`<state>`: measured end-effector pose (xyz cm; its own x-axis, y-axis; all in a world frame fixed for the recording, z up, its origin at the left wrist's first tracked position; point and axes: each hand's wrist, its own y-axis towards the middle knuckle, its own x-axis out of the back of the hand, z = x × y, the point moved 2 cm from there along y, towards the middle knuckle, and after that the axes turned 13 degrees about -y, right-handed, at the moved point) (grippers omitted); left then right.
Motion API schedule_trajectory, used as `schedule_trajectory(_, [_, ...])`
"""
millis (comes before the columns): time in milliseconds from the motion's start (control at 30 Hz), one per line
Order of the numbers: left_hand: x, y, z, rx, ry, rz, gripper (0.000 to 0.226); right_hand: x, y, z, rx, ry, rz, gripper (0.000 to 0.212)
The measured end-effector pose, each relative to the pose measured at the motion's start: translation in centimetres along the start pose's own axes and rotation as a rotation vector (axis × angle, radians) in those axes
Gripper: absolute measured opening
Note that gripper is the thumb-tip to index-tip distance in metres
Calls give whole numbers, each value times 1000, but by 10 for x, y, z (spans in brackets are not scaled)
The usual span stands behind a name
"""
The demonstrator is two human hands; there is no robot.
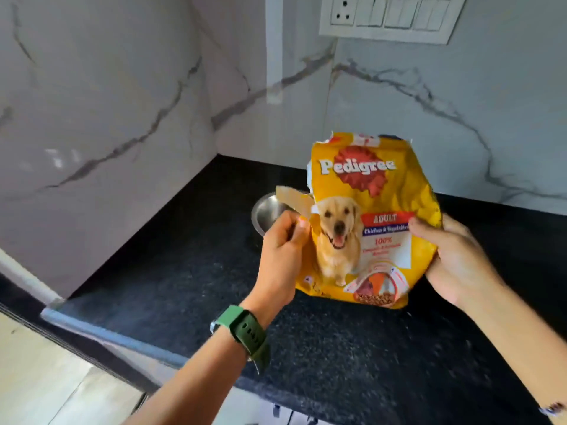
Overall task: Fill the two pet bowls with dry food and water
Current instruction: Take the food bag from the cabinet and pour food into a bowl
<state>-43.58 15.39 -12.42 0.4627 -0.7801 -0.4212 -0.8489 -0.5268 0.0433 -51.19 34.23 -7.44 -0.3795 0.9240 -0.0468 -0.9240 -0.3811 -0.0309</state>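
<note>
Black counter (pixel 184 286); food bag (pixel 368 216) between both hands.

Glossy food bag (pixel 368 216), shiny metal bowl (pixel 267 214), speckled, seemingly stone counter (pixel 337 363).

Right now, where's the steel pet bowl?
In the head view, the steel bowl sits on the black counter left of centre, just behind the left hand, partly hidden by the yellow food bag.

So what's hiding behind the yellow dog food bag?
A shiny metal bowl peeks out behind the dog food bag, on the black counter. The bag covers most of it, and anything else behind it stays hidden.
</note>
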Motion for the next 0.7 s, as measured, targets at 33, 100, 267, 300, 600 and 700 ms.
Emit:
schedule_trajectory(33, [0,-4,8,30,0,-9,18,7,-3,-8,3,1,5,31])
schedule_trajectory(100, [-3,-7,21,79,13,-31,19,20,-5,-23,20,-5,-14,21])
schedule_trajectory(267, [4,-5,39,111,35,-56,25,37,-6,-48,-4,28,-57,42])
schedule_trajectory(300, [8,-5,42,117,46,-60,24,38,-8,-51,-3,36,-54,46])
schedule_trajectory(600, [35,-21,48,70,98,32,33,51,-10,-57,49,124,-143,67])
schedule_trajectory(700, [43,-28,51,118,181,211,49,53,-3,-66,41,110,-148,50])
